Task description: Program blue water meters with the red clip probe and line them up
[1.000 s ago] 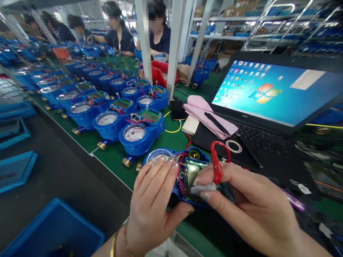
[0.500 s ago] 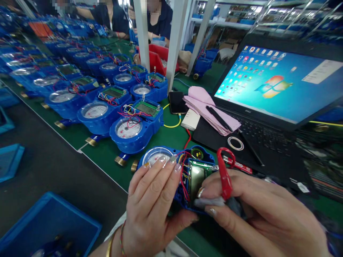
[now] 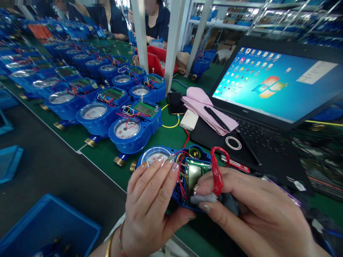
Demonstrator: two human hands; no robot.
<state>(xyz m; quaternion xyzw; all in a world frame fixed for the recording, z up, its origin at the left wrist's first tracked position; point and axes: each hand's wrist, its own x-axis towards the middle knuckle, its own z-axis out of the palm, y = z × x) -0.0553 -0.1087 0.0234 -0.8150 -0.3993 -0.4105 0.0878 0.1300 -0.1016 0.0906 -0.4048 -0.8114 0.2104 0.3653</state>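
A blue water meter (image 3: 140,161) lies in front of me, its electronics compartment uncovered. Inside are red and yellow wires, a green circuit board and a display (image 3: 193,175). My left hand (image 3: 154,196) grips the meter, fingers laid across the dial and thumb at the near side. Between the thumb and fingertips of my right hand (image 3: 249,210) is pinched a soft grey cloth-like wad (image 3: 203,198), held at the display's near edge. A stiff red loop (image 3: 217,175) rises from the same hand; where it ends is hidden.
Rows of similar blue meters (image 3: 125,128) fill the bench to the left. On the right stand a laptop (image 3: 268,107), pink cloth (image 3: 206,110), a tape roll (image 3: 233,143) and a phone (image 3: 175,102). Blue crates (image 3: 53,217) sit lower left. Co-workers (image 3: 157,21) are across the bench.
My right hand, with the grey wad and red loop, has shifted slightly left over the display. The left hand keeps its place on the meter. The view has moved a little.
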